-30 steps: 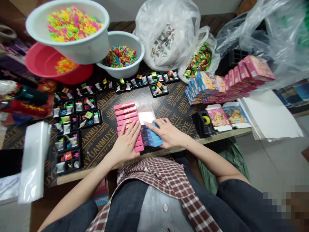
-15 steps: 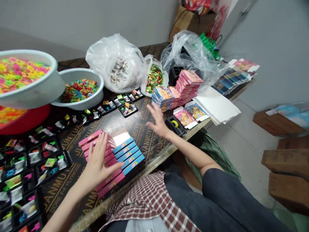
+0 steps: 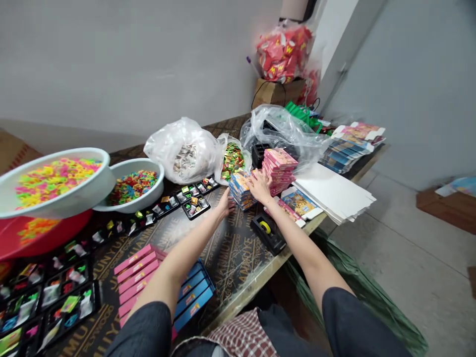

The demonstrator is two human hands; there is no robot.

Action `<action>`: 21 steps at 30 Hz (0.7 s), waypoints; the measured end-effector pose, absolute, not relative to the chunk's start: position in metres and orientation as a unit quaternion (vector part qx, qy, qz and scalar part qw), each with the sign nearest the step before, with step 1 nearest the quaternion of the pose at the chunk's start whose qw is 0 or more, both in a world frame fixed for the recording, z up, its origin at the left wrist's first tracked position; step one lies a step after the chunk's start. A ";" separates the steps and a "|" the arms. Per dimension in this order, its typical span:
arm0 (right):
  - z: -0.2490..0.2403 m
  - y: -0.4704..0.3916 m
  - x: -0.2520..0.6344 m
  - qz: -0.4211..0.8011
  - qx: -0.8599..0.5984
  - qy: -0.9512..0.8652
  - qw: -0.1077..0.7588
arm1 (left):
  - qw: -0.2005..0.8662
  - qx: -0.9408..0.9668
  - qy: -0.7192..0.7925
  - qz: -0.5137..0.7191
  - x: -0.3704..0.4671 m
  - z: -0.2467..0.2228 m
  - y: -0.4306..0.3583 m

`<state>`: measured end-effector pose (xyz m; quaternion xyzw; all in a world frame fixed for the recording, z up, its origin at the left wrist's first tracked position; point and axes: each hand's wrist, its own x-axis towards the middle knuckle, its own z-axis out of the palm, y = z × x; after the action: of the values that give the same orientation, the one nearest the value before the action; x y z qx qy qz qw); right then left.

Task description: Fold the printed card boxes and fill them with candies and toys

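A stack of small blue printed boxes (image 3: 240,184) stands on the table with a taller stack of pink boxes (image 3: 280,161) behind and right of it. My left hand (image 3: 225,203) is at the left side of the blue stack, fingers stretched out; whether it touches is unclear. Spread over the near pink boxes beside the blue stack is my right hand (image 3: 260,185), its fingers apart. Closer to me lie a row of pink boxes (image 3: 136,277) and a row of blue boxes (image 3: 195,295), partly covered by my left forearm.
A black tape dispenser (image 3: 268,233) sits near the table edge, beside flat printed cartons (image 3: 301,202) and white sheets (image 3: 334,191). Filled black trays (image 3: 196,206) line the left. Tubs of colourful pieces (image 3: 136,191) and plastic bags (image 3: 182,151) stand at the back.
Both hands have moved to the box stacks: the left left the pink row and reached forward, the right came onto the stacks. The view has tilted up.
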<state>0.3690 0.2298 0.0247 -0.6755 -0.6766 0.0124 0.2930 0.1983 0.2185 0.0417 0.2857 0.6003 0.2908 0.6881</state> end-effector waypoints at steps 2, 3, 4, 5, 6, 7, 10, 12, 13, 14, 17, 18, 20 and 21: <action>0.024 0.227 0.368 0.005 -0.672 -0.681 0.290 | 0.695 0.267 0.598 0.296 0.206 0.030 0.225; 0.024 0.226 0.368 0.004 -0.672 -0.682 0.288 | 0.698 0.259 0.598 0.298 0.209 0.026 0.228; 0.024 0.225 0.367 0.004 -0.672 -0.683 0.287 | 0.701 0.251 0.597 0.297 0.211 0.022 0.231; 0.024 0.225 0.367 0.007 -0.671 -0.683 0.287 | 0.704 0.245 0.598 0.295 0.212 0.019 0.233; 0.025 0.225 0.366 0.011 -0.670 -0.684 0.286 | 0.707 0.239 0.598 0.292 0.214 0.017 0.236; 0.025 0.225 0.365 0.015 -0.670 -0.685 0.286 | 0.710 0.234 0.599 0.288 0.214 0.015 0.238; 0.026 0.226 0.364 0.022 -0.673 -0.684 0.280 | 0.713 0.222 0.604 0.278 0.216 0.012 0.243; 0.026 0.226 0.364 0.019 -0.675 -0.684 0.277 | 0.714 0.218 0.605 0.276 0.216 0.012 0.245; 0.026 0.226 0.364 0.017 -0.674 -0.683 0.280 | 0.718 0.214 0.602 0.276 0.216 0.013 0.245; 0.026 0.225 0.364 0.016 -0.672 -0.683 0.286 | 0.725 0.207 0.595 0.279 0.215 0.013 0.245; 0.028 0.223 0.363 0.018 -0.665 -0.679 0.309 | 0.748 0.176 0.567 0.296 0.214 0.014 0.245; 0.028 0.222 0.362 0.021 -0.664 -0.678 0.314 | 0.754 0.169 0.557 0.304 0.214 0.014 0.245; 0.030 0.220 0.360 0.035 -0.664 -0.676 0.317 | 0.763 0.171 0.539 0.313 0.214 0.014 0.245; 0.031 0.219 0.358 0.045 -0.665 -0.675 0.316 | 0.770 0.176 0.527 0.314 0.214 0.013 0.246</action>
<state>0.3585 0.2192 0.0311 -0.6648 -0.6752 0.0445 0.3165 0.2141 0.2456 0.0128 0.1764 0.5270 0.3138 0.7699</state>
